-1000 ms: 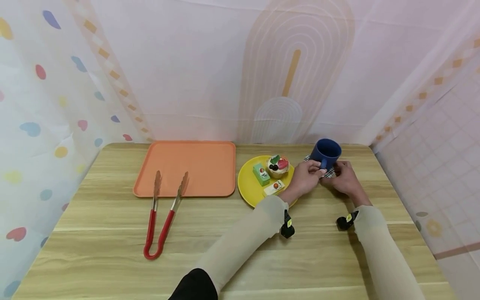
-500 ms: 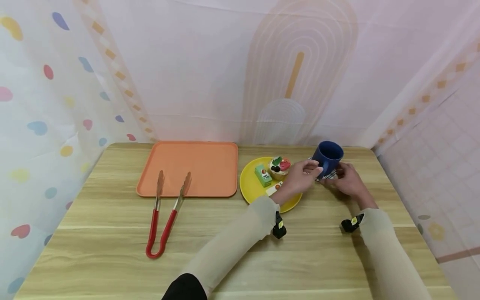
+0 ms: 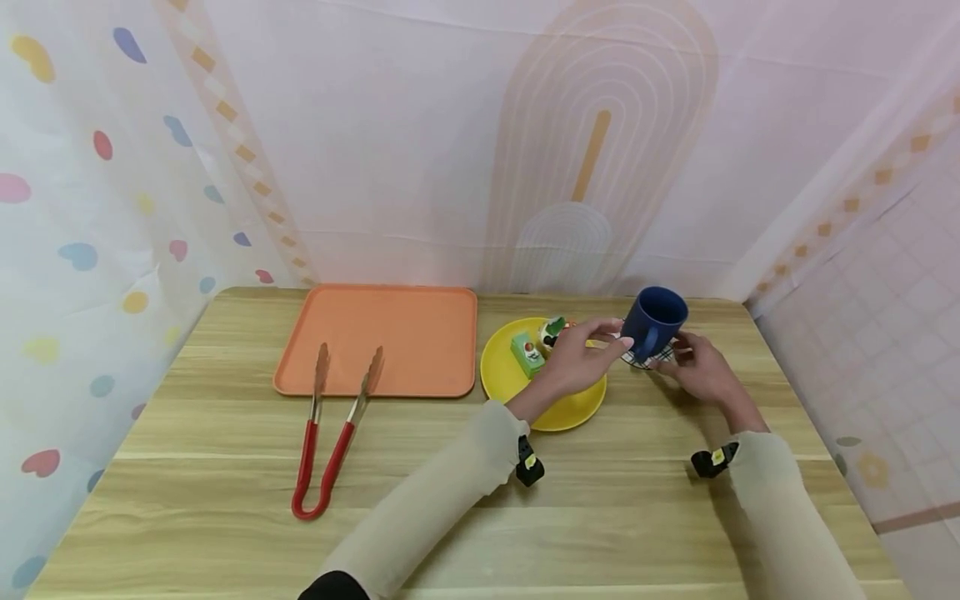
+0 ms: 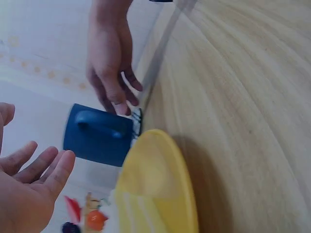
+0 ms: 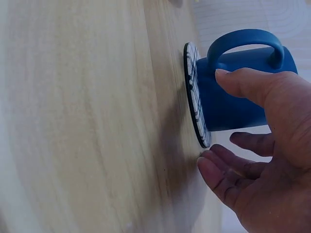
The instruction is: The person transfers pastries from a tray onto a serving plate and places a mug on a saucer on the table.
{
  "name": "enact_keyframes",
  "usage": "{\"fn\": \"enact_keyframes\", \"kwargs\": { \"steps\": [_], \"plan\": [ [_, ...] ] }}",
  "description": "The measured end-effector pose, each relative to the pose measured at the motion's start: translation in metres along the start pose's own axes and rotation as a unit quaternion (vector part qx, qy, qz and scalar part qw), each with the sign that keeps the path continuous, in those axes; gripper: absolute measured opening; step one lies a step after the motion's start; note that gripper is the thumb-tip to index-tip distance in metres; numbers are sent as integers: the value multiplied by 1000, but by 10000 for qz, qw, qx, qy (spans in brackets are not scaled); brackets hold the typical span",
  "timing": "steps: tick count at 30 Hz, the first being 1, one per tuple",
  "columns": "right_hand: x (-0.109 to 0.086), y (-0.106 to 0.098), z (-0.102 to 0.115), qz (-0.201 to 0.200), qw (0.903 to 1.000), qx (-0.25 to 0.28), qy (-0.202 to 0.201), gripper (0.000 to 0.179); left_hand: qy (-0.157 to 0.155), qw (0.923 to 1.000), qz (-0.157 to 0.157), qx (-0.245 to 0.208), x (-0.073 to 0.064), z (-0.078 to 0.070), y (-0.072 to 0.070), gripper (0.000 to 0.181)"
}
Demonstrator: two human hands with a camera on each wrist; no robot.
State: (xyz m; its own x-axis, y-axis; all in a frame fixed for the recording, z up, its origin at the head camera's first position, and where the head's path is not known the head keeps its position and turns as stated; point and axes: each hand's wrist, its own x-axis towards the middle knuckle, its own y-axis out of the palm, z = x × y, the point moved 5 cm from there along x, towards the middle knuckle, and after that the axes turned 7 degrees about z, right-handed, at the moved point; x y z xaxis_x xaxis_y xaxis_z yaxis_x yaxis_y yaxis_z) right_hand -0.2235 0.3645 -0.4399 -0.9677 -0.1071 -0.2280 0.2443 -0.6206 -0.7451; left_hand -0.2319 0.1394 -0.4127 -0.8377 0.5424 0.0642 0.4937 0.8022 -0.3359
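Note:
A dark blue mug (image 3: 651, 323) stands upright on a round checked coaster (image 3: 637, 360) at the back right of the table. My left hand (image 3: 581, 358) is left of it, over the yellow plate (image 3: 498, 379); in the left wrist view its fingers (image 4: 58, 170) are spread and apart from the mug. To the mug's right is my right hand (image 3: 705, 371). In the right wrist view, its thumb (image 5: 243, 83) overlaps the mug near the handle (image 5: 243, 38), and the loosely bent fingers lie by the coaster's edge, holding nothing.
Toy cakes sit on the plate, among them a green slice (image 3: 528, 354) and a topped cupcake (image 3: 553, 330), partly behind the left hand. An orange tray (image 3: 405, 333) lies at the back left, with red-handled tongs (image 3: 306, 458) resting partly on it. Patterned cloth hangs behind.
My left hand has come away from the mug and moved left over the plate. My right hand has drawn slightly right and toward me. The mug stays on its coaster.

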Motion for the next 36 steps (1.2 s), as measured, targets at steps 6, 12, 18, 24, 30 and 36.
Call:
{"fn": "enact_keyframes", "kwargs": {
  "steps": [6,12,18,24,30,36],
  "plan": [
    [-8,-4,1,10,9999,-103,-76,78,415,9989,34,213,-13,-11,-15,51],
    [-16,-8,4,-26,9993,-310,-215,75,526,9971,-123,528,-23,-14,-36,55],
    [-27,-9,8,-53,9990,-397,-208,76,702,9938,-318,801,-37,-15,-59,60],
    [-37,-14,16,-238,9982,-400,-381,72,580,9919,-525,1003,-51,-13,-86,63],
    [-45,-15,22,-409,9967,-454,-529,71,879,9810,-863,1497,-70,-9,-116,65],
    [-53,-15,25,-716,9935,-518,-716,68,808,9766,-943,1758,-92,2,-140,70]
  ]
}}
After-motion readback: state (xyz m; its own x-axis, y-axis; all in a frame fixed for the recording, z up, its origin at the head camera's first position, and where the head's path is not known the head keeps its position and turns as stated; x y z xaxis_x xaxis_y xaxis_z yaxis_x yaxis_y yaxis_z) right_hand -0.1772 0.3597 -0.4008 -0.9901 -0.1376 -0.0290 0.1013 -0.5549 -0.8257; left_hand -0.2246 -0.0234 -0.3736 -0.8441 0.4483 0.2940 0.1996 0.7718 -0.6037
